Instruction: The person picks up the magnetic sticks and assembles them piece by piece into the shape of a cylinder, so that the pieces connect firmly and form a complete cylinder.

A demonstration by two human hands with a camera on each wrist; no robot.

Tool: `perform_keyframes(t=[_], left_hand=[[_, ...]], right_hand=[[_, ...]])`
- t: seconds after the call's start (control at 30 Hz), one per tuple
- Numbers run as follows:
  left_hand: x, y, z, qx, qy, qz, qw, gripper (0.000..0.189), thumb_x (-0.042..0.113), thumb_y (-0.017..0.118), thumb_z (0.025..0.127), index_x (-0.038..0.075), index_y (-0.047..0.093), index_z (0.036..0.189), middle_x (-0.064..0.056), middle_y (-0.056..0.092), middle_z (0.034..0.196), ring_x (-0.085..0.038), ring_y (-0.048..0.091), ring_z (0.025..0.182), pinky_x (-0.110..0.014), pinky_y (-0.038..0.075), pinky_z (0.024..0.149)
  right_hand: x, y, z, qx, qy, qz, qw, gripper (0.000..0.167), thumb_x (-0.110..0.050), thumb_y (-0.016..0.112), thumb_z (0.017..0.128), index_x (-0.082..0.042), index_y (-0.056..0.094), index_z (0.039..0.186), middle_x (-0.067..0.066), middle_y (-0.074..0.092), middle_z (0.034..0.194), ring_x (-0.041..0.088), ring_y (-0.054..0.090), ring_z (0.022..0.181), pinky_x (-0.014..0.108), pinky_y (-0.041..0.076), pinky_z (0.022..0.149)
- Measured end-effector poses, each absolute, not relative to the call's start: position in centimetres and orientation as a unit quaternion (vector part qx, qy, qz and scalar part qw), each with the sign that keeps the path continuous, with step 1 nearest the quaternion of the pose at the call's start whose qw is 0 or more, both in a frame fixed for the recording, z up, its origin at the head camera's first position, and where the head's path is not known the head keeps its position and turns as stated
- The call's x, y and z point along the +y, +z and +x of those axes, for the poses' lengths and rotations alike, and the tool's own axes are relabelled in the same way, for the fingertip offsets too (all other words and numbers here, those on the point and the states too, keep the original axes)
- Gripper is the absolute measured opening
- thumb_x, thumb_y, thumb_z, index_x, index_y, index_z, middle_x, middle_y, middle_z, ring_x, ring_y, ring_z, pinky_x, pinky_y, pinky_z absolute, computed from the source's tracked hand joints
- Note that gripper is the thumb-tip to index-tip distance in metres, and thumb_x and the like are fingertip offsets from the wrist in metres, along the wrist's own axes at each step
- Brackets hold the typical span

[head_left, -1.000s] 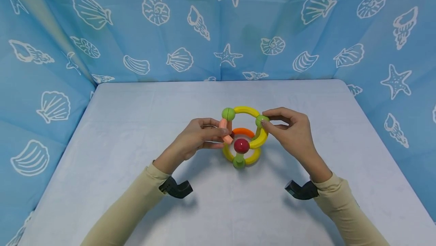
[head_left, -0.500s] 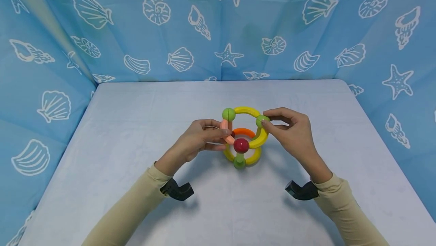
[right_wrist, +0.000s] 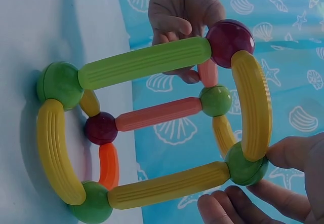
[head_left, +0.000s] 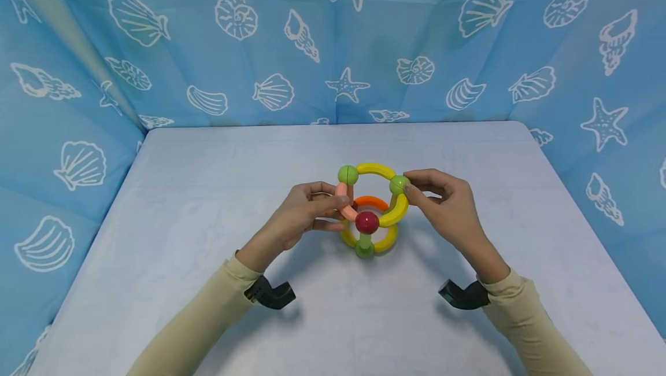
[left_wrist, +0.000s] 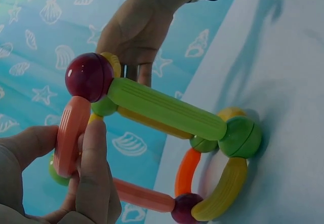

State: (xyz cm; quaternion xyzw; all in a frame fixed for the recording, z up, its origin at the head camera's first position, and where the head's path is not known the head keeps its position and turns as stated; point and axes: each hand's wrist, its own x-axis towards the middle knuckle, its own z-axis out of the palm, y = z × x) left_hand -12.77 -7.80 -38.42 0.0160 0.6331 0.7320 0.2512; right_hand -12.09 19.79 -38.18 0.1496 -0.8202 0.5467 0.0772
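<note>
A frame of magnetic building sticks and balls stands on the table, with a lower ring, uprights and an upper ring. My left hand (head_left: 309, 208) pinches a salmon curved stick (left_wrist: 71, 135) on the upper ring's left side. One end of that stick meets a dark red ball (head_left: 367, 222) at the front. Opposite, my right hand (head_left: 444, 196) has thumb and fingertips at the outer side of a green ball (head_left: 399, 184), pinching it. Yellow curved sticks (head_left: 396, 211) join this ball to its neighbours. A green upright stick (left_wrist: 172, 110) runs down from the red ball.
The lower ring includes an orange curved stick (head_left: 372, 201) and a green ball (head_left: 364, 249) at the front. A white cloth covers the table (head_left: 218, 168). Blue curtains (head_left: 333, 34) with shell prints hang behind it and at both sides.
The salmon curved stick's free end has swung in to meet the red ball, guided by my left hand. My right hand has drawn slightly outward on the green ball.
</note>
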Motion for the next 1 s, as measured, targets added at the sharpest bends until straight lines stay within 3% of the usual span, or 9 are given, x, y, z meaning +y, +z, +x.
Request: perform_keyframes(t=[0.5,0.77,1.0], left_hand=[[-7.2,-38.2,-12.9,0.644,0.723,0.014,0.249,0.041,0.019,0.073,0.092,-0.003,0.056,0.122,-0.019,0.069,0.106,-0.04,0.069,0.097,-0.04,0.059,0.076],[-7.6,-39.1,-12.7,0.647,0.723,0.008,0.243,0.043,0.034,0.065,0.098,-0.002,0.06,0.121,-0.017,0.064,0.106,-0.039,0.067,0.1,-0.041,0.059,0.078],[-8.4,-41.2,-12.2,0.68,0.701,0.014,0.215,0.026,0.017,0.059,0.1,-0.003,0.06,0.118,-0.022,0.062,0.106,-0.045,0.064,0.103,-0.042,0.06,0.074]], right_hand=[[20.5,-38.6,-12.2,-0.811,0.56,0.155,0.075,0.025,-0.015,0.067,0.097,-0.006,0.07,0.12,0.008,0.07,0.112,0.017,0.067,0.097,0.025,0.057,0.078],[21.0,-40.4,-12.7,-0.804,0.574,0.143,0.06,0.027,-0.015,0.056,0.104,0.003,0.065,0.121,0.015,0.068,0.113,0.014,0.068,0.095,0.03,0.058,0.075],[22.3,-43.3,-13.1,-0.832,0.546,0.099,0.005,0.025,-0.011,0.061,0.1,0.002,0.065,0.12,0.018,0.067,0.113,0.031,0.068,0.099,0.029,0.059,0.074]])
